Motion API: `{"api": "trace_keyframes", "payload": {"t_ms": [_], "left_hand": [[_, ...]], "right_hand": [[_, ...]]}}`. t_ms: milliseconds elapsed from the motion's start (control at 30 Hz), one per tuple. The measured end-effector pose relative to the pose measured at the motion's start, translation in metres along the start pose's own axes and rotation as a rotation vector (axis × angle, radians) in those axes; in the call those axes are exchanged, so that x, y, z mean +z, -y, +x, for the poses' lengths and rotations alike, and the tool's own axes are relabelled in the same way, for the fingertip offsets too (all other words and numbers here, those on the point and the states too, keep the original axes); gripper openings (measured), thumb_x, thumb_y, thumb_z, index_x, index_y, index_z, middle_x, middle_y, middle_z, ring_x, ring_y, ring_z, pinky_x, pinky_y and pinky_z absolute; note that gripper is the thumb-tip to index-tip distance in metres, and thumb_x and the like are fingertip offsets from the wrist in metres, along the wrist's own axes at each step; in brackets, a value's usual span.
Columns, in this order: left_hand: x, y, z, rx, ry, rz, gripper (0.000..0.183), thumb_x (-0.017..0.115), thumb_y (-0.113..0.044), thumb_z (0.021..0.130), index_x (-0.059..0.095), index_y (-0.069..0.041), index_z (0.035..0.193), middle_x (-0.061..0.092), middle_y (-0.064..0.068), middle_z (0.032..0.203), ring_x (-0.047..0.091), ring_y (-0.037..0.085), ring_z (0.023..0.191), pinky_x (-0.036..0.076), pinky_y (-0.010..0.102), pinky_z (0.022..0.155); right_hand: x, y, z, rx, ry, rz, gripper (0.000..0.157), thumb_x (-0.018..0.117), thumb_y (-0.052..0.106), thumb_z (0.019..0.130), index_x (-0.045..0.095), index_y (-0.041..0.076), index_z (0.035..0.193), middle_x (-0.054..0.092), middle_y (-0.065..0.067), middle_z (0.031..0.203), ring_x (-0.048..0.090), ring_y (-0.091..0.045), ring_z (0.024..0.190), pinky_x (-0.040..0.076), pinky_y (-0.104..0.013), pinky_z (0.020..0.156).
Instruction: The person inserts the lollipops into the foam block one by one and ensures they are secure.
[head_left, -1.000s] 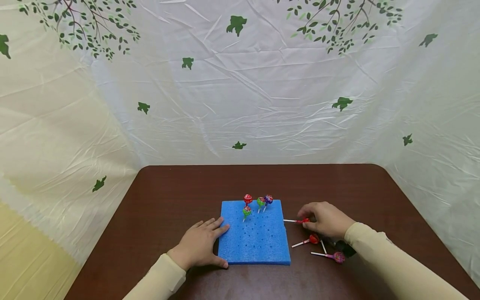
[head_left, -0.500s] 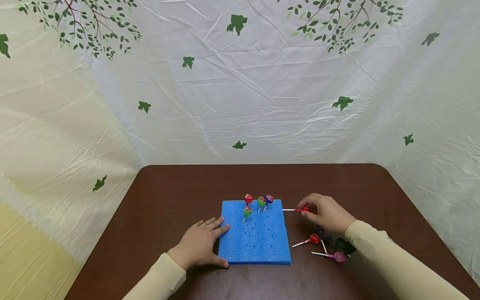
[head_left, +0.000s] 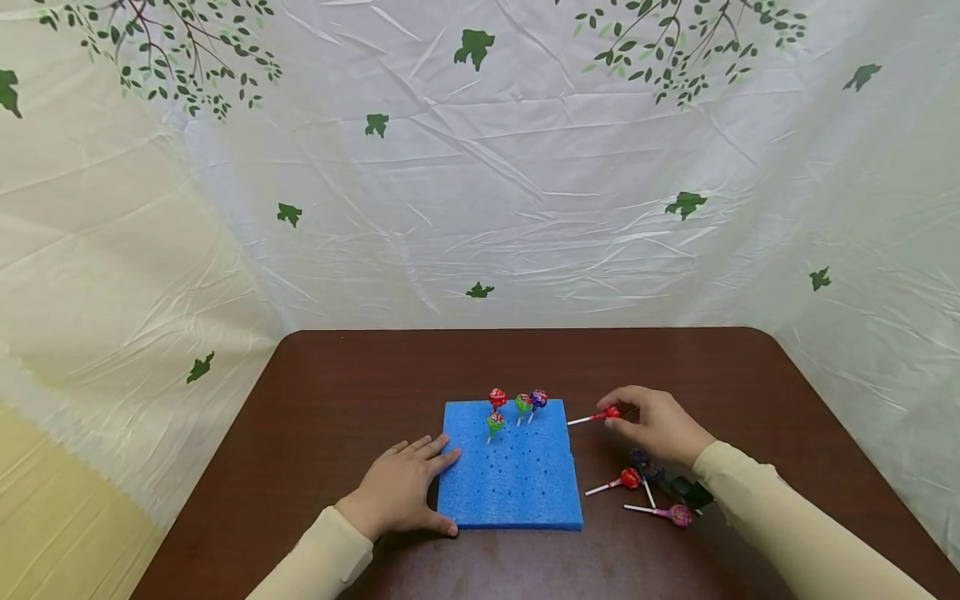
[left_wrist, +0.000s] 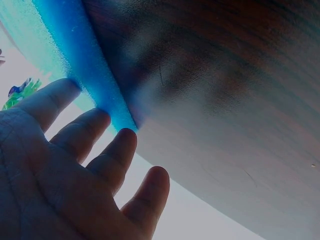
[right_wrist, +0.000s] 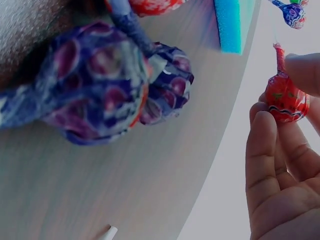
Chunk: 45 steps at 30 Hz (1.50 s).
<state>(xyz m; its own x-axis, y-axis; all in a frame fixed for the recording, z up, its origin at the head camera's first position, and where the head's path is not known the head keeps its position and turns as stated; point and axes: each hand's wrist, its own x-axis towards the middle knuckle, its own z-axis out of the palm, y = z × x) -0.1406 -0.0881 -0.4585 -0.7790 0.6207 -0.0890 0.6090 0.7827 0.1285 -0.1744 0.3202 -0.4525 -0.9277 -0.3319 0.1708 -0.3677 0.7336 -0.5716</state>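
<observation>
In the head view, my right hand (head_left: 658, 425) pinches a red-wrapped lollipop (head_left: 611, 412) by its candy end, the white stick pointing left toward a blue foam board (head_left: 517, 504). The right wrist view shows thumb and fingers around the red candy (right_wrist: 287, 100). My left hand (head_left: 401, 490) lies along the board's left side, fingers extended; in the left wrist view its fingertips (left_wrist: 102, 116) are right at the foam edge. Near the board's back, several lollipops stand upright, among them a red one (head_left: 497, 397), a green one (head_left: 522, 404) and a purple one (head_left: 538, 399).
Right of the board lie loose lollipops: a red one (head_left: 630, 477), a purple-pink one (head_left: 680, 516) and dark blue ones (right_wrist: 100, 82) beneath the right forearm. Rows of small holes mark the foam. The brown table (head_left: 360, 383) meets a white curtain (head_left: 420, 250) with leaf prints.
My right hand has moved away toward the back of the table with the red lollipop, whose stick now slants down to the left. The left hand and board have stayed put.
</observation>
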Motion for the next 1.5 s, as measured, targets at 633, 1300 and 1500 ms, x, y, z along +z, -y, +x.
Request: {"api": "trace_keyframes", "payload": {"t_ms": [633,1300,1500], "left_hand": [[0.002,0.000,0.001,-0.007,0.002,-0.003,0.102,0.074,-0.074,0.069,0.048,-0.018,0.151,0.038,0.009,0.157,0.038,0.031,0.141,0.033,0.053,0.111],[-0.001,-0.001,0.002,-0.012,0.008,-0.006,0.102,0.074,-0.074,0.069,0.048,-0.018,0.151,0.039,0.009,0.156,0.038,0.031,0.141,0.033,0.054,0.111],[0.000,-0.001,0.001,-0.011,0.008,0.000,0.102,0.074,-0.075,0.069,0.048,-0.018,0.151,0.039,0.009,0.156,0.038,0.031,0.141,0.033,0.053,0.111]], "right_hand": [[-0.005,0.004,0.002,0.023,-0.029,0.102,0.024,0.075,0.018,0.091,0.066,0.017,0.113,0.066,0.006,0.091,0.061,-0.017,0.078,0.054,-0.027,0.065],[-0.009,0.016,0.011,-0.046,-0.062,0.154,0.031,0.074,0.008,0.091,0.065,0.011,0.121,0.067,0.003,0.095,0.063,-0.017,0.081,0.056,-0.027,0.067],[-0.005,0.027,0.016,-0.061,-0.049,0.199,0.029,0.074,0.012,0.092,0.063,0.015,0.118,0.068,0.004,0.096,0.065,-0.015,0.083,0.056,-0.028,0.070]]}}
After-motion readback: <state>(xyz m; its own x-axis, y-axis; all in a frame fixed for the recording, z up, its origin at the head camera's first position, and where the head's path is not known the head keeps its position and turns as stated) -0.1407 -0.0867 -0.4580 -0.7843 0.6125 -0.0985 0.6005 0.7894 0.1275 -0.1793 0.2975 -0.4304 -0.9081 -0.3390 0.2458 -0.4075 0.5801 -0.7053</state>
